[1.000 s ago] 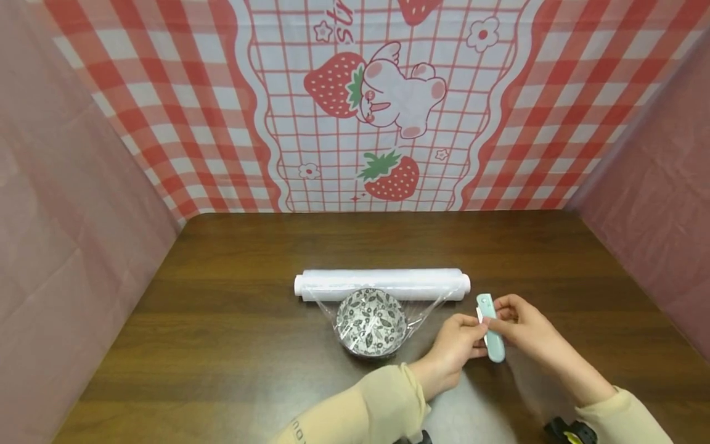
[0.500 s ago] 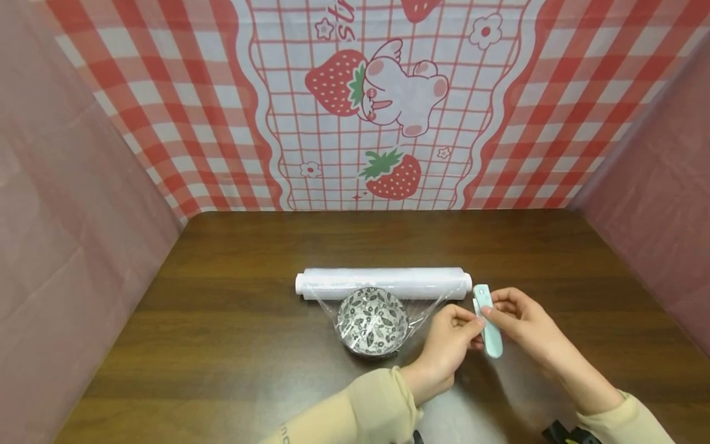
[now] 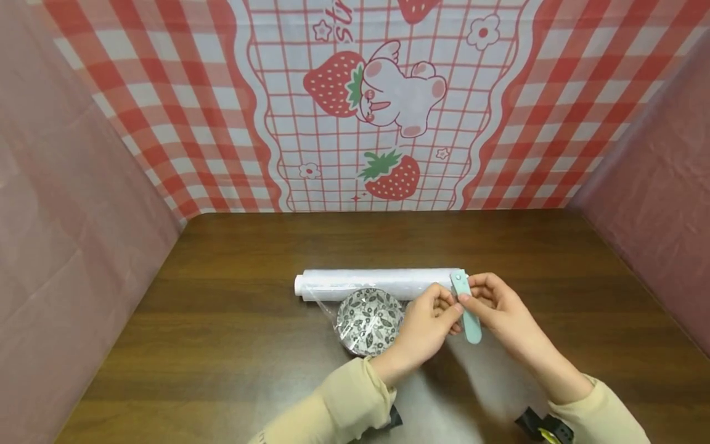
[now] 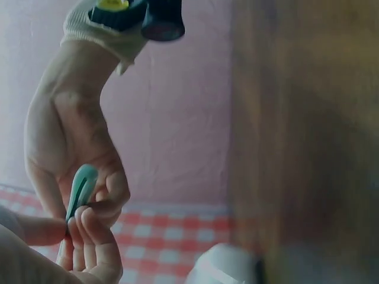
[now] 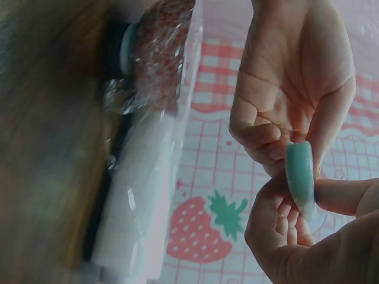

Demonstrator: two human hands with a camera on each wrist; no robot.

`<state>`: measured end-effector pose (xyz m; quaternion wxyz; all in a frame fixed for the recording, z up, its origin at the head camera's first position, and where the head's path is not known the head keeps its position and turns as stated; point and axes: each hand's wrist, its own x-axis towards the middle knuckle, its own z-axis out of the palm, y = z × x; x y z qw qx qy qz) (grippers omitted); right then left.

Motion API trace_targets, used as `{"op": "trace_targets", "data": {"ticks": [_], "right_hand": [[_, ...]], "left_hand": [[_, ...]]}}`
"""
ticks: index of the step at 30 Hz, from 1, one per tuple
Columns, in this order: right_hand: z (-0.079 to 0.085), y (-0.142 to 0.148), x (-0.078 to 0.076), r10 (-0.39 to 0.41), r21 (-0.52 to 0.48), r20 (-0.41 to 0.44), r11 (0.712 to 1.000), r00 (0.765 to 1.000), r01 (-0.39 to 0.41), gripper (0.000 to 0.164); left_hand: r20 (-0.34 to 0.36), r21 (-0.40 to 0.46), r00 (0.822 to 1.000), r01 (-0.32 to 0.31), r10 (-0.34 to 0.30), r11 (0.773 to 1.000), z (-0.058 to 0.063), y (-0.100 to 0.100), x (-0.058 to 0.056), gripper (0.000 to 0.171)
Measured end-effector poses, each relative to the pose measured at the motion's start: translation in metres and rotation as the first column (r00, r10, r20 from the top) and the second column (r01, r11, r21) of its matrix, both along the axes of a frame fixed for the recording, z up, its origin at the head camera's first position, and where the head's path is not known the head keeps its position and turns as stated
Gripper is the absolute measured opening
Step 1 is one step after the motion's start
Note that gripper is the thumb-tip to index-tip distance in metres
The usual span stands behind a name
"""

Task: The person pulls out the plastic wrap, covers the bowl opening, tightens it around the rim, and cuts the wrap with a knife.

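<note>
A mint-green folding knife (image 3: 471, 325) is held up between both hands, over the right end of the film roll in the head view. My right hand (image 3: 503, 313) grips its handle between thumb and fingers. Thumb and curled fingers of my left hand (image 3: 423, 325) pinch its left side, where a slot (image 4: 79, 192) runs along the handle. The blade is mostly hidden by the fingers. Left of the hands stands a patterned bowl (image 3: 366, 320), with clear plastic wrap stretched over its top. My left hand overlaps the bowl's right edge in the head view.
The white roll of plastic wrap (image 3: 355, 282) lies behind the bowl, and a strip of film (image 3: 323, 303) runs from it to the bowl. Everything stands on a brown wooden table (image 3: 222, 345). A red checked cloth (image 3: 211, 123) hangs at the back, pink cloth at both sides.
Both hands have moved left and away from the body with the folding knife, from the right of the roll to over its right end. Bowl and roll have stayed put.
</note>
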<state>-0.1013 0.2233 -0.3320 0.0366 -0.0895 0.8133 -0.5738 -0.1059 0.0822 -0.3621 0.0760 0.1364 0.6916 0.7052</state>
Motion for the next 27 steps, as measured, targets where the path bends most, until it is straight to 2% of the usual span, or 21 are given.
{"op": "trace_targets", "data": {"ticks": [3,8,14,21,27], "right_hand": [[0.002,-0.010,-0.001,0.005,-0.039,-0.022,0.999,1.000,-0.006,0.028],[0.005,-0.026,-0.004,0.017,-0.088,-0.068,0.996,0.998,-0.022,0.028],[0.007,-0.039,-0.007,0.052,-0.094,-0.078,0.994,0.996,-0.060,0.030],[0.003,-0.048,-0.008,0.050,-0.070,-0.150,0.996,0.987,-0.061,0.031],[0.005,-0.060,-0.011,0.079,-0.097,-0.163,0.991,0.983,-0.096,0.030]], "left_hand": [[-0.103,-0.123,0.995,-0.001,-0.011,0.992,0.006,-0.014,-0.003,0.007],[-0.174,-0.175,0.985,-0.032,0.001,0.984,0.012,-0.034,-0.007,0.008],[-0.179,-0.182,0.983,-0.059,0.026,0.982,0.015,-0.056,-0.011,0.011],[-0.128,-0.172,0.992,-0.012,-0.010,0.985,0.046,-0.074,0.000,0.007],[-0.150,-0.151,0.989,-0.013,-0.010,0.988,0.030,-0.085,-0.012,0.007]]}}
